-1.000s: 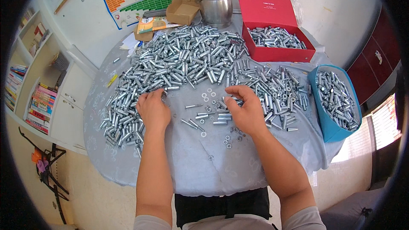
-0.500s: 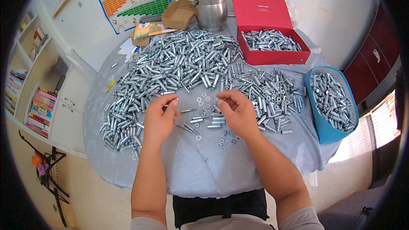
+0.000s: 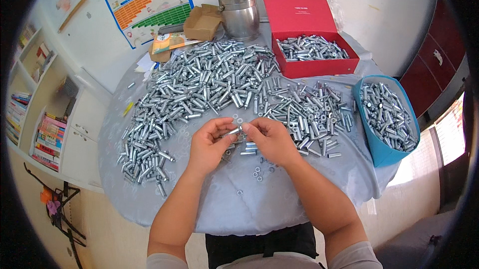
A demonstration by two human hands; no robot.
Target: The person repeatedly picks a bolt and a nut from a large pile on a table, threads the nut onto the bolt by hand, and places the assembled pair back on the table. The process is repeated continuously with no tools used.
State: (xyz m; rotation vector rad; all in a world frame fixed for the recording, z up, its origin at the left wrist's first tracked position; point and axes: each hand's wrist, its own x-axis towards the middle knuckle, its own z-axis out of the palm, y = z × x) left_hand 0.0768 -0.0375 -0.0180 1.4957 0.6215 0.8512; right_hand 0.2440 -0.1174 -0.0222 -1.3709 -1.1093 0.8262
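Note:
Over the near middle of the table, my left hand point(image 3: 206, 144) is closed around a short silvery sleeve anchor bolt point(image 3: 233, 132). The fingertips of my right hand point(image 3: 273, 142) pinch the bolt's right end; whether a small nut or washer is between them is hidden. Just beyond the fingertips lie a few flat washers point(image 3: 239, 120). Loose metal sleeves point(image 3: 248, 148) show between my hands, partly covered by them. Several hex nuts point(image 3: 258, 173) lie below my right hand, and a single nut point(image 3: 240, 192) sits closer to me.
A large heap of anchor bolts point(image 3: 199, 82) curves across the back and left. Sleeves, bolts and nuts point(image 3: 314, 117) spread at right. A red box point(image 3: 319, 68) and a blue fabric bin point(image 3: 386, 157) hold more. Behind stand a steel pot point(image 3: 239, 17) and an open cardboard box point(image 3: 202, 23).
Both hands have come together; they were apart before. The anchor bolt now shows between their fingers. The whole view has shifted slightly.

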